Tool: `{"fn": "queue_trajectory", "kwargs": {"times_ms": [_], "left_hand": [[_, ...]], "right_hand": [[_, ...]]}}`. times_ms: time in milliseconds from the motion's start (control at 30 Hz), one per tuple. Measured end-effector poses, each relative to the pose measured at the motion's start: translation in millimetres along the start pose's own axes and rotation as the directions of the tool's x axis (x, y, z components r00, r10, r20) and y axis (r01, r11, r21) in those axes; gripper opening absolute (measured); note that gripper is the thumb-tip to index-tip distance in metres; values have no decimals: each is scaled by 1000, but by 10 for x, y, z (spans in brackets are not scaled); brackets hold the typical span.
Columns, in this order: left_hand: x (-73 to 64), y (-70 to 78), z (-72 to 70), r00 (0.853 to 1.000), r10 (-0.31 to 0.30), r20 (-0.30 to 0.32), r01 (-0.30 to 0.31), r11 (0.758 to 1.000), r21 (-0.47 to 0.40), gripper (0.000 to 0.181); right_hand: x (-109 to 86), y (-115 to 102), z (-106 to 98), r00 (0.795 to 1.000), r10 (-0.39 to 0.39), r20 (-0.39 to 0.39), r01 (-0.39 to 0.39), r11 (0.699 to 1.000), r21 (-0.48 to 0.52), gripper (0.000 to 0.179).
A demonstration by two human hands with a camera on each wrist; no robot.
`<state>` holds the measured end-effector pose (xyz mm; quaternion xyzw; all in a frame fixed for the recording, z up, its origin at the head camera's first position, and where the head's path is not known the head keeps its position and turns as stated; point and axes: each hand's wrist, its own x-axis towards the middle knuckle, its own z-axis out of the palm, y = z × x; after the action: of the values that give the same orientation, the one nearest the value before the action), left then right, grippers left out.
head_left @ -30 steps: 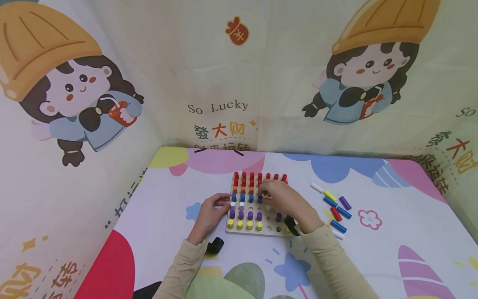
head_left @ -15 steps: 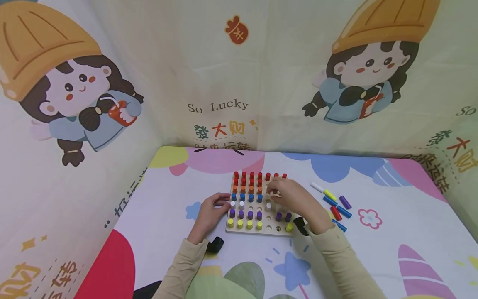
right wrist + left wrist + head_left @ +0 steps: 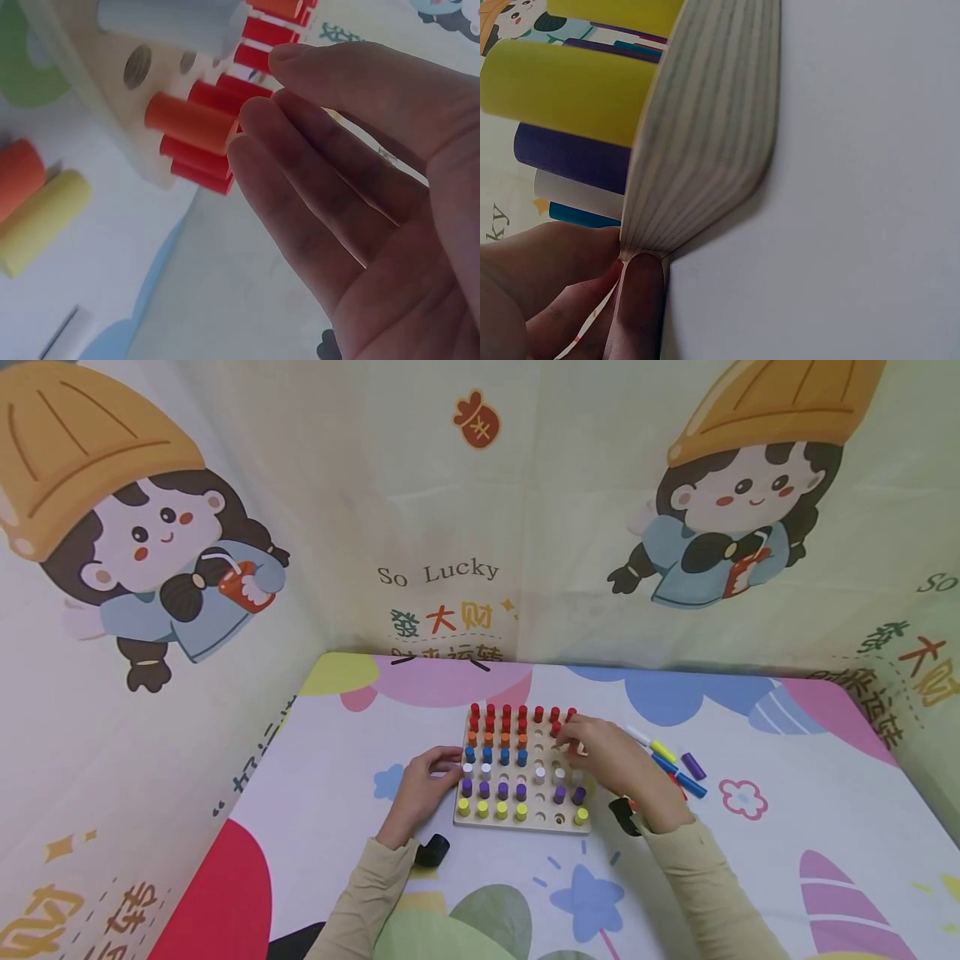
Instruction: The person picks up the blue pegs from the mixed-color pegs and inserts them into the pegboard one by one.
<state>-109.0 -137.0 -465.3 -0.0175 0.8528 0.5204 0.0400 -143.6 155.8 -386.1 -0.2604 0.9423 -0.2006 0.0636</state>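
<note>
Seven rows of coloured pegs (image 3: 505,756), from red at the far side to yellow at the near side, upright in one wooden pegboard (image 3: 522,828) on the desk (image 3: 750,847), with several empty holes (image 3: 540,797) mostly toward the right half. Left hand (image 3: 422,787) at the left edge of the pegboard, with thumb and fingers narrowly pinching its rim, apparently for keeping it steady. Right hand (image 3: 611,758) above the right end of the rows, with fingers (image 3: 292,214) loosely extended, only a small space toward the thumb, and no peg visible in the grasp. Just at these fingertips, an orange peg (image 3: 187,124) in its hole; contact or no contact, not possible to tell. To the right of the pegboard, lying loose: a yellow peg (image 3: 663,752), a purple peg (image 3: 693,767) and blue pegs (image 3: 691,786), among others. Step in hand, by judgement: arranging of pegs by colour, around the right part of the orange row, with the filling not yet complete. For the next move, probably necessary: to close thumb and fingers lightly round one single peg, without knocking its near neighbours.
</note>
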Motion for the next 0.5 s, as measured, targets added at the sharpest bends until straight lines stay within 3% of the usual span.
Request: {"fn": "queue_trajectory", "kwargs": {"times_ms": [500], "left_hand": [[-10,3,6,1000,-11,0,11,1000,-5,31]], "right_hand": [[-113,191,-37,1000,15,-20,-15,1000,1,17]]}}
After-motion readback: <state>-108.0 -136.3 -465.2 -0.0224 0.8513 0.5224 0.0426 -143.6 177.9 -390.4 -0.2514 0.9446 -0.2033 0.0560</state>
